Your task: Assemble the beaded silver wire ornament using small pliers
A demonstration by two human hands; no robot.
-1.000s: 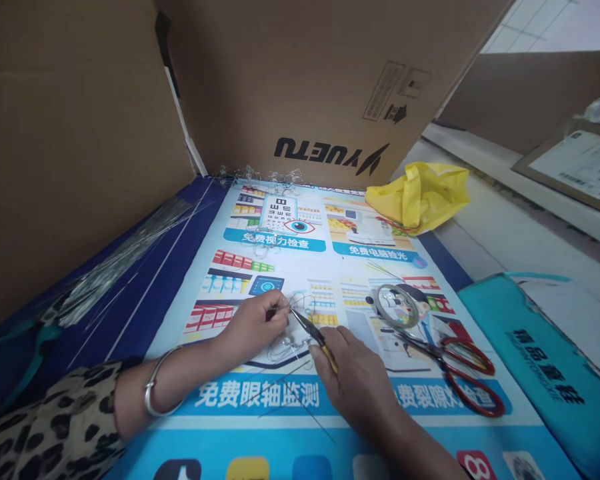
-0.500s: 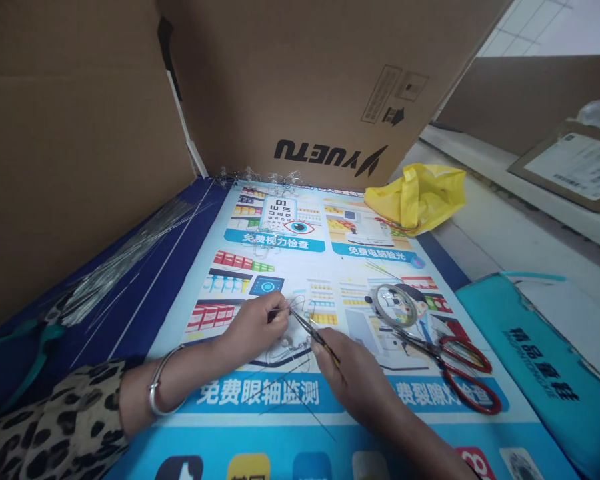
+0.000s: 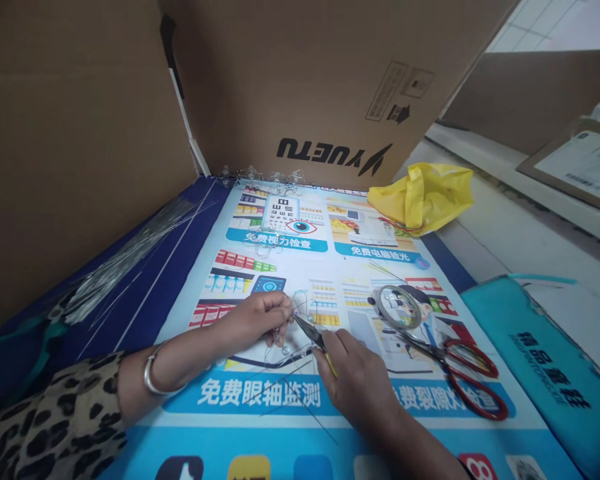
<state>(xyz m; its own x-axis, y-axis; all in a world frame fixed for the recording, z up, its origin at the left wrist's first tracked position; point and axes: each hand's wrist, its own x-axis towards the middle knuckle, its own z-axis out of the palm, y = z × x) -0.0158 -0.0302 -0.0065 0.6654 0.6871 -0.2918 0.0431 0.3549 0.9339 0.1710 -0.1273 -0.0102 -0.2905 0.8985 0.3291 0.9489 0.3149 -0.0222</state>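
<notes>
At the middle of the printed sheet [image 3: 220, 437], a beaded wire piece [image 3: 287, 349], pinched in the narrowed fingers of the left hand [image 3: 257, 321], thin loops spreading toward the right. In the right hand [image 3: 355, 377], closed around the handles, a pair of pliers [image 3: 310, 331], tips directed far and left, up against the left fingertips; cannot tell whether clamped on wire. On the sheet, just nearer than the pliers, loose dark wires [image 3: 300, 393].

At the far right corner of the sheet, a crumpled yellow bag [image 3: 425, 197], contents hidden. At the near right, partly off the sheet, a teal bag [image 3: 540, 360] with dark printed characters, contents likewise out of sight. Farther right, a labelled parcel [image 3: 580, 163] with something clear on top. Along the left and far sides, upright like walls, brown cardboard [image 3: 260, 80], printed YUETU upside down. At the foot of the far panel, small beaded wire clusters [image 3: 280, 179].

On dark blue cloth [image 3: 163, 293] at the left, a bundle of pale wires [image 3: 125, 260], near end beside a teal-handled tool [image 3: 53, 330]. Right of the pliers, red-handled scissors [image 3: 437, 352], blades reaching toward a round rim [image 3: 414, 313]; cannot tell whether dish or coil.
</notes>
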